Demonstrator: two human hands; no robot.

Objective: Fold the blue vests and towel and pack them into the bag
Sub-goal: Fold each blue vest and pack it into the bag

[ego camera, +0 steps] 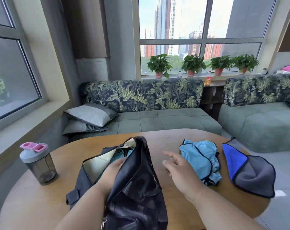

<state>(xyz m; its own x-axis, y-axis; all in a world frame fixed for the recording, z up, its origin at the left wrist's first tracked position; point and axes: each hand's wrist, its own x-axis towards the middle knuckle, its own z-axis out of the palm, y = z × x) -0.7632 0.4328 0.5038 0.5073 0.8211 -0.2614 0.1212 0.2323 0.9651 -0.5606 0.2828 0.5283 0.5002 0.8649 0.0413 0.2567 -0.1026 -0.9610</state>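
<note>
My left hand (112, 170) fills the mouth of the black bag (134, 185), whose raised flap walls it off from the table's middle. Between that flap and the light blue vest (201, 159) runs a bare lane of wooden table (162, 138), where my right hand (179, 168) hovers with fingers spread. The blue-and-grey towel (250, 171) lies just beyond the vest. A shaker bottle (37, 163) stands well apart at far left.

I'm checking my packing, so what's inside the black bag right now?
Through the open top of the black bag shows a pale lining and some light blue fabric, with the left hand reaching in. The bag's dark sides cover whatever is deeper.
</note>
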